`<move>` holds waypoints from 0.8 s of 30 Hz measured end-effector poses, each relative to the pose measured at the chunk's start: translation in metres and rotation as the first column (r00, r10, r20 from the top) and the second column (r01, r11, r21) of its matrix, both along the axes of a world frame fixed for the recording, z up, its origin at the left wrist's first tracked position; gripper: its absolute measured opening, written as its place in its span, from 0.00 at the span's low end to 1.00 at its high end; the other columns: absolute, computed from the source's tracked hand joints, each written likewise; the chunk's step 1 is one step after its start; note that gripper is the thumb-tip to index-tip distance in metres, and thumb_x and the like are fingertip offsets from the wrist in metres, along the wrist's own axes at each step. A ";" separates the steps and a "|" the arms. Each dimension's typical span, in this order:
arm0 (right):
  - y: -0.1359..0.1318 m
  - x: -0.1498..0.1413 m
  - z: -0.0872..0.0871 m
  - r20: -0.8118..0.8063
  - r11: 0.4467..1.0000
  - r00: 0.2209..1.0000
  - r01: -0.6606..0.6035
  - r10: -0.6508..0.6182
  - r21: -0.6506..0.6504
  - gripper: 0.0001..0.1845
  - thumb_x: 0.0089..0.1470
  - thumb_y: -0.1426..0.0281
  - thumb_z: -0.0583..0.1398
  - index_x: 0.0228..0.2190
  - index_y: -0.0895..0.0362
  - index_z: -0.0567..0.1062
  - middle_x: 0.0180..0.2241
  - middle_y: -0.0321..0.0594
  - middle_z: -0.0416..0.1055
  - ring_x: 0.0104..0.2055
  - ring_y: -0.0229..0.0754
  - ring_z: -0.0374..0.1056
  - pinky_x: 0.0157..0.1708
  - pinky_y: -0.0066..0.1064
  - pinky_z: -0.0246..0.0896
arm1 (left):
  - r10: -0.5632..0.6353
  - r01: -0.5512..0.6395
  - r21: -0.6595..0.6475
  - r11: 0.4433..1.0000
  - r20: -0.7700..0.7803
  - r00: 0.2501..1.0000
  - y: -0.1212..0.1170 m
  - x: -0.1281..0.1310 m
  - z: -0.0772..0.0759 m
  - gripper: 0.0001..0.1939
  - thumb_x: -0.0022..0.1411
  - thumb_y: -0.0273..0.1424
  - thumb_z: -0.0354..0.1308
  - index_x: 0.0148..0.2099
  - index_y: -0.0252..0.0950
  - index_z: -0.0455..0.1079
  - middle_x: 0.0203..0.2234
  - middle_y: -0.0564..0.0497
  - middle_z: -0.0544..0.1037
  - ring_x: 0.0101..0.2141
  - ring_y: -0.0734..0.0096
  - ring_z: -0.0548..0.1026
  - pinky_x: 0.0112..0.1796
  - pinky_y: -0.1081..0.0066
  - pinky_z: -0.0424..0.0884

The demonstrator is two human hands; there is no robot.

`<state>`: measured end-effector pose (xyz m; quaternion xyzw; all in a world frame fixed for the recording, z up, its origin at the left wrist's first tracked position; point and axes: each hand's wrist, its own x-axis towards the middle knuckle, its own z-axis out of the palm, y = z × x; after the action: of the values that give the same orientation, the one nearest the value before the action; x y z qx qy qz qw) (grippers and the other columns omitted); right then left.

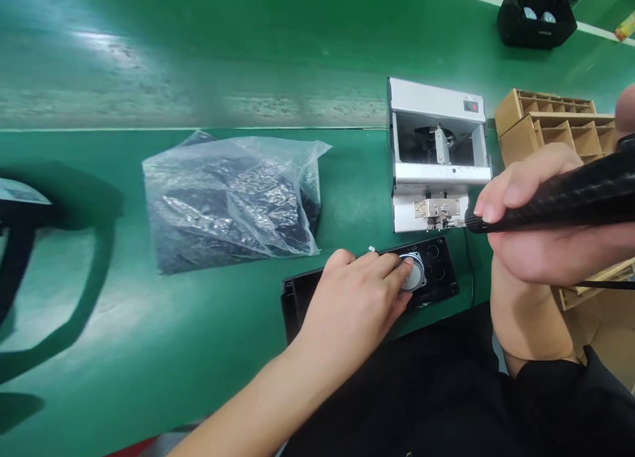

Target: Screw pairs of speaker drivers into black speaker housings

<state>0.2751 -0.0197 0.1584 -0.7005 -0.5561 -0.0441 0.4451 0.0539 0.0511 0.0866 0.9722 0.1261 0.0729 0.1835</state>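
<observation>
Head view has your right hand [550,255] wrapped firmly around a black handheld tool [570,196], its tip by the front of the silver machine [441,174]. Your left hand [354,291] lays fingertips on a round silver part [413,278] in the black casing [450,275] on the green bench [223,331]; whether they pinch it, I cannot tell.

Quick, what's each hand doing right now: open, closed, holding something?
Left hand: touching the round silver part in the black housing; whether gripping, can't tell.
Right hand: closed around the black tool.
</observation>
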 end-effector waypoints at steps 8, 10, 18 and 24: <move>0.024 -0.020 -0.012 -0.207 0.937 0.960 -0.113 0.188 0.329 0.36 0.64 0.30 0.39 0.49 0.41 0.68 0.22 0.31 0.62 0.15 0.43 0.60 0.13 0.37 0.63 | 0.027 -0.027 0.015 1.000 -0.002 1.000 -0.002 0.003 0.001 0.10 0.70 0.29 0.67 0.52 0.35 0.81 0.35 0.49 0.84 0.36 0.58 0.80 0.34 0.58 0.56; 0.024 -0.022 -0.016 -0.208 0.932 0.957 -0.121 0.201 0.342 0.38 0.63 0.30 0.37 0.50 0.41 0.67 0.21 0.31 0.62 0.14 0.44 0.59 0.13 0.38 0.61 | 0.027 -0.028 -0.007 1.000 -0.011 1.000 -0.002 0.003 0.001 0.10 0.69 0.30 0.68 0.52 0.35 0.81 0.35 0.50 0.84 0.36 0.58 0.80 0.35 0.57 0.56; 0.031 -0.017 -0.020 -0.135 0.935 0.962 -0.187 0.236 0.301 0.44 0.65 0.31 0.39 0.64 0.45 0.65 0.22 0.30 0.63 0.13 0.42 0.59 0.12 0.37 0.62 | 0.049 -0.052 -0.043 0.998 -0.069 0.996 -0.006 0.005 0.001 0.09 0.72 0.35 0.68 0.51 0.38 0.81 0.37 0.50 0.85 0.41 0.59 0.81 0.39 0.56 0.60; 0.018 -0.021 -0.007 -0.375 0.866 0.822 -0.254 0.428 0.431 0.38 0.68 0.35 0.47 0.59 0.47 0.76 0.23 0.32 0.69 0.14 0.38 0.62 0.12 0.30 0.63 | 0.035 -0.038 -0.040 0.998 -0.067 0.997 -0.005 0.005 -0.001 0.11 0.71 0.35 0.69 0.52 0.36 0.80 0.39 0.50 0.85 0.41 0.58 0.81 0.40 0.57 0.60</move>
<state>0.2541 -0.0018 0.1518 -0.4832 -0.5350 0.1024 0.6854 0.0588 0.0461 0.0859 0.9676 0.1515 0.0412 0.1978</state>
